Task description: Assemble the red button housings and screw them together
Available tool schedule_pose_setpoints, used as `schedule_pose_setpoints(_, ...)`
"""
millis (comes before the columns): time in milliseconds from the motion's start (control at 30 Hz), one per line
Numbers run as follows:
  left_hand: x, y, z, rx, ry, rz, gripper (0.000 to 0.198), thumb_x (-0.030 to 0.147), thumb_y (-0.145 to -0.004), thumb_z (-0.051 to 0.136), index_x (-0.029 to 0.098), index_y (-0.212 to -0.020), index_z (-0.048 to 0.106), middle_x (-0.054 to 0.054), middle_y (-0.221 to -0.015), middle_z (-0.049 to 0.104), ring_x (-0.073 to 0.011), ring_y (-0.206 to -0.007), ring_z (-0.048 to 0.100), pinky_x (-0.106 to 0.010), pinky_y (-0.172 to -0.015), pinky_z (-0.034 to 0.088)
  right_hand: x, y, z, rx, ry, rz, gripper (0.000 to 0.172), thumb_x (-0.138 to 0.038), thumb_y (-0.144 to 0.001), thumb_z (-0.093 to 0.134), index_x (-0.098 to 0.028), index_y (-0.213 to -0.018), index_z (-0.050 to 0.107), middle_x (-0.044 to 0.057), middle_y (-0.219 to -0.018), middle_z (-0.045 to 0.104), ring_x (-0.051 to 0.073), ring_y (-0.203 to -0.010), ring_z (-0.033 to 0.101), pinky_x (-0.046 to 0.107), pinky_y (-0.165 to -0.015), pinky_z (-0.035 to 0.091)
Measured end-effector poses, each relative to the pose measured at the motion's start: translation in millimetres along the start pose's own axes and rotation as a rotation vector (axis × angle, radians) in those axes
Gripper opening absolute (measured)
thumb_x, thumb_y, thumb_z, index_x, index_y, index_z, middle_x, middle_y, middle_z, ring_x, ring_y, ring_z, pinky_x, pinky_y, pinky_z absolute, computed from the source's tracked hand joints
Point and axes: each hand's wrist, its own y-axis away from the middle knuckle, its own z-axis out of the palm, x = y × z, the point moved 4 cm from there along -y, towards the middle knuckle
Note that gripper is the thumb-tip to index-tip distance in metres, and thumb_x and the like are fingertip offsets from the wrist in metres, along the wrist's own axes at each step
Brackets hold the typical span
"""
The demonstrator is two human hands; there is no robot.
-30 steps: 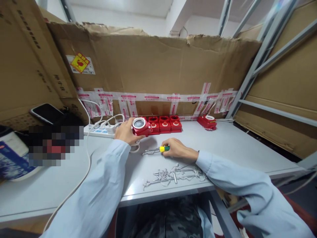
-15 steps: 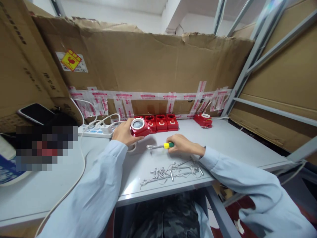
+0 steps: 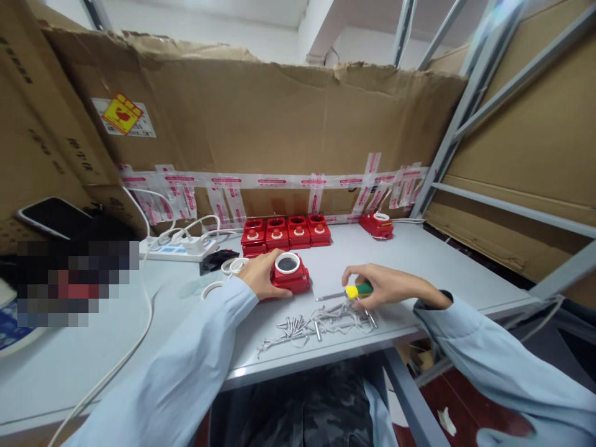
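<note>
Tabletop point(image 3: 331, 267) separates left grip point(image 3: 261, 275), clasping red housing point(image 3: 293, 283), from right grip point(image 3: 391, 287), holding screwdriver point(image 3: 354, 291) near front edge point(image 3: 326, 356).

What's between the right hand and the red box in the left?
Head view: the screwdriver in the right hand, its shaft pointing toward the red box, then bare tabletop beyond its tip.

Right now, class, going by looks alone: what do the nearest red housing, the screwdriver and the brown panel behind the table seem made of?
Red housing: plastic or painted metal, slightly shiny; its even colour leaves it open.
Screwdriver: handle probably smooth plastic, coloured green and yellow; shaft likely metal, silvery grey.
Brown panel: apparently cardboard, matt, from its creases and ragged top edge.
</note>
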Motion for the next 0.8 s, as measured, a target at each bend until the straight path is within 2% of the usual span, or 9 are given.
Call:
schedule_pose_setpoints(133, -1, 1, 5.2, -0.04, 0.027, -0.007, 0.078, 0.056, -0.051, 0.074, 0.023, -0.116, 0.045, -0.009, -0.11, 0.062, -0.0315, -0.101, 0.058, -0.039, -0.083, 0.045, -15, -12, -18, 0.006, -0.382, -0.088, 0.037, -0.028, -0.078, 0.055, -0.021, -0.108, 0.035, -0.003, -0.078, 0.054, 0.006, -0.055, 0.042, 0.019, -0.048, 0.037)
schedule_pose_setpoints(200, -1, 1, 7.4, -0.05, 0.076, -0.007, 0.078, 0.057, -0.052, 0.072, 0.022, -0.116, 0.044, -0.009, -0.111, 0.062, -0.031, -0.101, 0.059, -0.039, -0.083, 0.045, -22, -20, -27, 0.096, -0.512, -0.097, 0.034, -0.027, -0.077, 0.055, -0.022, -0.104, 0.035, 0.0, -0.082, 0.058, 0.007, -0.056, 0.046, 0.019, -0.045, 0.039)
schedule_pose_setpoints(267, -1, 1, 9.5, -0.022, 0.142, 0.002, 0.08, 0.059, -0.054, 0.071, 0.022, -0.119, 0.042, -0.009, -0.112, 0.062, -0.0298, -0.099, 0.06, -0.039, -0.084, 0.045, -28, -27, -38, 0.268, -0.551, -0.112, 0.032, -0.027, -0.074, 0.059, -0.02, -0.098, 0.039, 0.001, -0.078, 0.06, 0.008, -0.056, 0.05, 0.022, -0.046, 0.044)
schedule_pose_setpoints(333, -2, 0, 11.6, 0.023, 0.201, 0.028, 0.079, 0.058, -0.056, 0.07, 0.023, -0.121, 0.042, -0.008, -0.112, 0.062, -0.0283, -0.098, 0.06, -0.038, -0.084, 0.045, -34, -31, -49, 0.473, -0.492, -0.132, 0.031, -0.028, -0.071, 0.063, -0.019, -0.095, 0.045, 0.0, -0.07, 0.06, 0.009, -0.052, 0.052, 0.024, -0.047, 0.046)
schedule_pose_setpoints(433, -2, -1, 14.5, 0.047, 0.254, 0.062, 0.072, 0.054, -0.058, 0.07, 0.024, -0.118, 0.045, -0.007, -0.109, 0.064, -0.0265, -0.095, 0.061, -0.037, -0.083, 0.046, -42, -31, -63, 0.77, -0.307, -0.129, 0.026, -0.03, -0.071, 0.064, -0.016, -0.09, 0.055, -0.002, -0.06, 0.057, 0.008, -0.044, 0.05, 0.022, -0.043, 0.042)
schedule_pose_setpoints(500, -2, -2, 14.9, 0.041, 0.271, 0.066, 0.068, 0.053, -0.059, 0.07, 0.024, -0.116, 0.046, -0.006, -0.106, 0.065, -0.0258, -0.093, 0.062, -0.036, -0.081, 0.046, -47, -27, -69, 0.886, -0.213, -0.131, 0.021, -0.03, -0.07, 0.064, -0.014, -0.082, 0.059, -0.001, -0.058, 0.057, 0.007, -0.043, 0.048, 0.02, -0.041, 0.038)
schedule_pose_setpoints(567, -1, -2, 14.3, 0.023, 0.27, 0.063, 0.068, 0.053, -0.059, 0.07, 0.024, -0.116, 0.046, -0.006, -0.105, 0.065, -0.0256, -0.092, 0.062, -0.036, -0.081, 0.046, -49, -25, -68, 0.895, -0.193, -0.124, 0.018, -0.03, -0.068, 0.065, -0.013, -0.071, 0.061, 0.0, -0.055, 0.057, 0.007, -0.043, 0.048, 0.02, -0.04, 0.037)
schedule_pose_setpoints(633, 0, -2, 13.0, 0.018, 0.261, 0.06, 0.067, 0.052, -0.059, 0.07, 0.024, -0.115, 0.046, -0.006, -0.104, 0.065, -0.0252, -0.092, 0.062, -0.036, -0.081, 0.046, -49, -25, -63, 0.84, -0.245, -0.094, 0.02, -0.032, -0.069, 0.063, -0.012, -0.065, 0.06, 0.0, -0.052, 0.057, 0.009, -0.042, 0.05, 0.02, -0.038, 0.039)
schedule_pose_setpoints(800, 3, -1, 10.8, 0.058, 0.229, 0.049, 0.066, 0.051, -0.058, 0.071, 0.024, -0.114, 0.047, -0.005, -0.103, 0.066, -0.0255, -0.092, 0.063, -0.036, -0.081, 0.046, -52, -32, -46, 0.809, -0.388, -0.132, 0.02, -0.032, -0.069, 0.062, -0.013, -0.064, 0.057, 0.002, -0.056, 0.061, 0.012, -0.045, 0.059, 0.021, -0.04, 0.047)
